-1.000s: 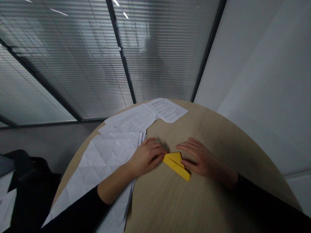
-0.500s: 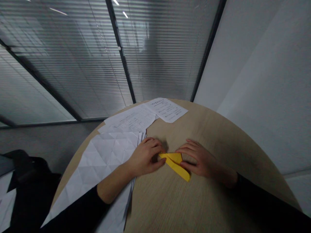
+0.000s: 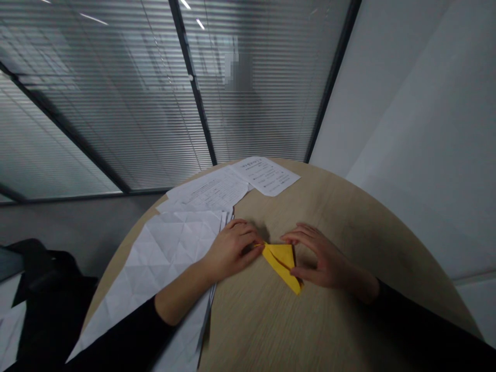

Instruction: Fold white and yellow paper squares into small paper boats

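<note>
A piece of yellow folded paper (image 3: 282,254) lies over the wooden table between my hands, roughly triangular, with a crease or gap running across it. My left hand (image 3: 238,247) is closed, pinching the paper's left corner between thumb and fingers. At the paper's right side is my right hand (image 3: 320,256). Its thumb presses on the right edge, and its index finger reaches the upper right corner, with the fingers curved around that side. The underside of the paper is hidden.
Creased white sheets (image 3: 166,248) are stacked on the left of the round table (image 3: 256,325), under my left forearm. Printed pages (image 3: 267,175) lie at the far edge. A dark chair (image 3: 58,279) stands to the left. Blinds (image 3: 263,113) and a wall (image 3: 418,129) lie beyond.
The yellow paper's flap has spread wider, and its lower tip has moved slightly down. My right thumb has shifted a little rightward on it. My left hand stays at the left corner.
</note>
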Demonstrator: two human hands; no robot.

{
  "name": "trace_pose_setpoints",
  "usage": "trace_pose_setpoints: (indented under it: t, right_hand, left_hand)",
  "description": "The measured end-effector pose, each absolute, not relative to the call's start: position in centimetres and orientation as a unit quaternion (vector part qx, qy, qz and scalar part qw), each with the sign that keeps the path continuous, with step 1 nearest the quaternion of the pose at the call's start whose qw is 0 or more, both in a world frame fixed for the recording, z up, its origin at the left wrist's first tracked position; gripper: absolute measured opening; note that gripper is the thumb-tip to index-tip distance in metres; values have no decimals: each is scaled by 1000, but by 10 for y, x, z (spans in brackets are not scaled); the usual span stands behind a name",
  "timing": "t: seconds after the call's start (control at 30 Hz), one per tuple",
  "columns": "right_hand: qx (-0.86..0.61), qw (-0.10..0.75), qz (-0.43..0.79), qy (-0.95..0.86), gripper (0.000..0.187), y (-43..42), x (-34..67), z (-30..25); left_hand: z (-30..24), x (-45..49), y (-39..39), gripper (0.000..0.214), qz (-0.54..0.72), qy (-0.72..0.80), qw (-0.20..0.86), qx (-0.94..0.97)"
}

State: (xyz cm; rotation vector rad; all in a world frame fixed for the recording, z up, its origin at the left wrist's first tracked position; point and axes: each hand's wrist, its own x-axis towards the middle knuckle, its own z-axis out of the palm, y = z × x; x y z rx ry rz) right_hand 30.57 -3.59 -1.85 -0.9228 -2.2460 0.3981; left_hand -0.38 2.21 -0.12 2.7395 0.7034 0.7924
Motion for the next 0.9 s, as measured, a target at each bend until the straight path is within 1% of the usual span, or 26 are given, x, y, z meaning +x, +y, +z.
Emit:
trace_pose_setpoints:
  t: [0.07, 0.17, 0.33, 0.43, 0.5, 0.6, 0.67, 0.77, 0.9]
  right_hand:
    - [-361, 336, 147, -858, 68, -39, 302, -16]
    - [-375, 333, 131, -855, 64, -41, 296, -17]
    - [-398, 321, 121, -851, 45, -41, 293, -23]
    - [-392, 331, 84, -854, 24, -39, 296, -24]
    - [-378, 342, 44, -859, 16, -38, 299, -22]
    - [-349, 341, -25, -872, 19, -38, 301, -17]
    - [-333, 327, -48, -883, 19, -39, 302, -14]
    - [-306, 299, -36, -903, 20, -41, 302, -11]
    - [-277, 258, -17, -926, 24, -43, 305, -8]
  left_hand:
    - [-2, -4, 21, 13, 273, 238, 88, 928]
    - [-2, -3, 20, 14, 281, 230, 65, 929]
    - [0, -3, 19, 14, 303, 212, 25, 929]
    - [0, -3, 19, 15, 311, 201, 15, 929]
    - [-1, -4, 20, 16, 314, 190, 11, 930]
    - [-2, -4, 21, 18, 301, 178, 10, 937]
    - [-3, -4, 21, 18, 279, 167, 18, 945]
    - [-4, -3, 21, 16, 249, 140, 38, 958]
    - [-3, -2, 20, 15, 247, 137, 48, 958]
